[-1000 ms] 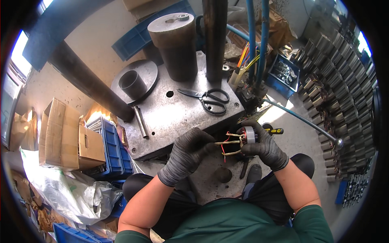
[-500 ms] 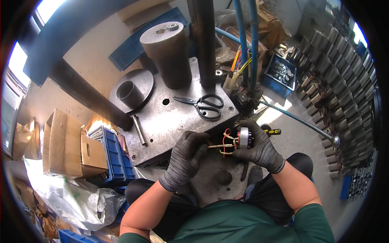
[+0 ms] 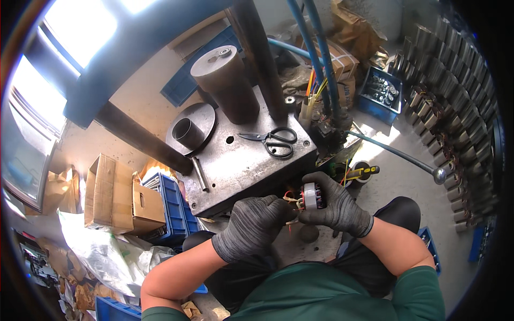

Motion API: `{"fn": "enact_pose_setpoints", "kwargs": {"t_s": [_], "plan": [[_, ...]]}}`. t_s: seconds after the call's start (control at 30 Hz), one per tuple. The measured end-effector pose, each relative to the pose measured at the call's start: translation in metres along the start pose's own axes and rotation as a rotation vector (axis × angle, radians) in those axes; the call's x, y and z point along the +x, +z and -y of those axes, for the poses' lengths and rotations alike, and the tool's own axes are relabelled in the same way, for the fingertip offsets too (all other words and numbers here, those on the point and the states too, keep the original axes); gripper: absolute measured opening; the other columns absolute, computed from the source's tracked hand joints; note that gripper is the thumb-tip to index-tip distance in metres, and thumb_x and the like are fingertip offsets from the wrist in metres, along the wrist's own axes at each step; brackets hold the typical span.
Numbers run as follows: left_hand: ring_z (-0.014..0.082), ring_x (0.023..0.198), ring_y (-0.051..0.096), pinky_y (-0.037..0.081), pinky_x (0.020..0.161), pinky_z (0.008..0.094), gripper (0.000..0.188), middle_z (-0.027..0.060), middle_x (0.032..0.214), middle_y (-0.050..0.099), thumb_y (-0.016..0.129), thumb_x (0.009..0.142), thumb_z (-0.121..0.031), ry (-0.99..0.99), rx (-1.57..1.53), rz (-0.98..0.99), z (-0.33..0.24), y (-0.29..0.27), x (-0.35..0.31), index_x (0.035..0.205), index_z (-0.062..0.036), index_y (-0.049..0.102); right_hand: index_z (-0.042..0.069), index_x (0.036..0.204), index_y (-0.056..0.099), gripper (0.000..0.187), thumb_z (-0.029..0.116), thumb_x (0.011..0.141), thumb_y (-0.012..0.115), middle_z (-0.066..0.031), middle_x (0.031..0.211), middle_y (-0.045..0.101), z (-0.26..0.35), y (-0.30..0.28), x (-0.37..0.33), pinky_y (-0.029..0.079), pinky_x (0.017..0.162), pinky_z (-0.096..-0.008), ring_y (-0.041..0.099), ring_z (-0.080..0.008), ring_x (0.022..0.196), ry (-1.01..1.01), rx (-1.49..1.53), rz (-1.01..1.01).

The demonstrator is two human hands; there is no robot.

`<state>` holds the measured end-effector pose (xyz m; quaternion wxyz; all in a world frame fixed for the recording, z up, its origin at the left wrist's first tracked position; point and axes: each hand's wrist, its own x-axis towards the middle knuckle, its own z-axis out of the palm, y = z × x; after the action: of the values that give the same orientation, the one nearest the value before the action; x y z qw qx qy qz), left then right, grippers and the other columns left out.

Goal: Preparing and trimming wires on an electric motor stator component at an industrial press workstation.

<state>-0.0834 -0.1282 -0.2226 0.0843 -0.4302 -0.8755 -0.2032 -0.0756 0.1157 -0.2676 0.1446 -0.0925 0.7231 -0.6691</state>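
Note:
My right hand point(image 3: 341, 209), in a grey knit glove, grips a small motor stator point(image 3: 311, 197) with a pale band and dark windings. Red and cream lead wires point(image 3: 290, 198) stick out of its left side. My left hand point(image 3: 249, 226), gloved the same way, is closed at those wires, fingertips pinched on their ends; the fingers partly hide them. Both hands are in front of the near edge of a steel press table point(image 3: 230, 176). Black-handled scissors point(image 3: 276, 142) lie on its top, beyond the hands.
On the press table stand a tall steel cylinder point(image 3: 227, 88), a short ring point(image 3: 187, 134) on a disc and a lying rod point(image 3: 200, 174). Cardboard boxes point(image 3: 110, 192) and blue crates are left. A blue lever point(image 3: 393, 153) reaches right, near stacked metal cylinders point(image 3: 444, 91).
My left hand has moved right, up against the stator, covering more of the wires. The stator sits slightly lower and further left in view. The whole view has shifted and tilted.

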Motion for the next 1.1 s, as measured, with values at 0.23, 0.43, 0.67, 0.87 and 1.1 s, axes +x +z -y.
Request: {"fn": "enact_pose_setpoints", "kwargs": {"t_s": [0.23, 0.43, 0.67, 0.87, 1.1], "plan": [[0.0135, 0.072, 0.063, 0.051, 0.066, 0.0325, 0.021, 0.0071, 0.081, 0.067, 0.071, 0.102, -0.023, -0.666, -0.737, 0.168, -0.028, -0.041, 0.003, 0.104, -0.0020, 0.072, 0.004, 0.139, 0.053, 0.093, 0.042, 0.066, 0.097, -0.0151, 0.121, 0.061, 0.004, -0.005, -0.008, 0.056, 0.096, -0.0402, 0.067, -0.0273, 0.111, -0.270, -0.091, -0.089], [0.0103, 0.075, 0.061, 0.052, 0.069, 0.0311, 0.021, 0.0080, 0.082, 0.067, 0.072, 0.101, -0.021, -0.823, -0.843, 0.229, -0.044, -0.062, 0.002, 0.105, -0.0011, 0.072, 0.003, 0.137, 0.055, 0.093, 0.043, 0.065, 0.097, -0.0161, 0.120, 0.060, 0.014, -0.007, -0.014, 0.056, 0.096, -0.0406, 0.067, -0.0291, 0.111, -0.437, -0.249, -0.108], [0.0369, 0.073, 0.070, 0.056, 0.063, 0.0433, 0.006, 0.0147, 0.079, 0.068, 0.074, 0.089, -0.004, -0.215, 0.076, -0.039, -0.033, -0.078, -0.015, 0.092, -0.0069, 0.069, 0.009, 0.135, 0.050, 0.070, 0.021, 0.079, 0.090, -0.0054, 0.110, 0.065, 0.026, -0.032, -0.016, 0.059, 0.089, -0.0344, 0.066, -0.0154, 0.103, -0.178, 0.423, -0.103], [0.0266, 0.075, 0.072, 0.056, 0.071, 0.0351, 0.007, 0.0142, 0.083, 0.070, 0.074, 0.092, -0.004, -0.695, -0.167, -0.276, 0.008, -0.088, -0.050, 0.097, -0.0020, 0.072, 0.010, 0.139, 0.048, 0.070, 0.015, 0.081, 0.086, -0.0082, 0.110, 0.064, 0.041, -0.058, -0.022, 0.059, 0.086, -0.0360, 0.066, -0.0175, 0.101, -0.240, 0.604, -0.160], [0.0331, 0.091, 0.072, 0.056, 0.079, 0.0385, 0.023, 0.0180, 0.098, 0.071, 0.067, 0.092, -0.002, -0.458, -0.099, -0.187, 0.056, -0.032, -0.030, 0.114, -0.0062, 0.073, 0.008, 0.145, 0.044, 0.082, 0.018, 0.078, 0.090, -0.0059, 0.109, 0.064, 0.031, -0.043, -0.016, 0.056, 0.089, -0.0336, 0.063, -0.0141, 0.101, -0.258, 0.424, -0.160]]}}
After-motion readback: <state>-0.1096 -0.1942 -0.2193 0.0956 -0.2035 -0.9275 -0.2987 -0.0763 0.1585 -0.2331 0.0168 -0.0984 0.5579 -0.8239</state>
